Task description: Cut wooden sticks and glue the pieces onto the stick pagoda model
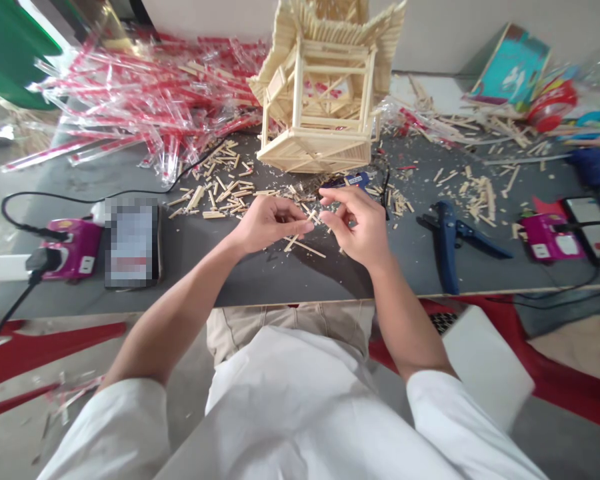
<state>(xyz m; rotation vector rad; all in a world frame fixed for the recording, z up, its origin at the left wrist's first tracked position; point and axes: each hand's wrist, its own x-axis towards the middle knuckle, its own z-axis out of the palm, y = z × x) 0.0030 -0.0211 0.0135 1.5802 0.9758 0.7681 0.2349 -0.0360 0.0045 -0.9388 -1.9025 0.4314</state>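
Left hand (269,221) pinching stick (313,215), right hand (360,225) loosely parted; model house (320,138) beyond, wood scraps (196,198) around.

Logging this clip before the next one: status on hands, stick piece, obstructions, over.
Left hand pinching a small stick piece; right hand close by, grip unclear. Wooden model just beyond. Loose scraps around the hands on table.

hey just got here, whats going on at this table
A person is working with small wooden sticks at a grey table. The left hand seems to pinch a small stick piece, and the right hand is close by, its thumb and index finger apart. A roofed stick model stands just beyond the hands, with loose cut sticks scattered around it. A blue hand tool lies to the right.
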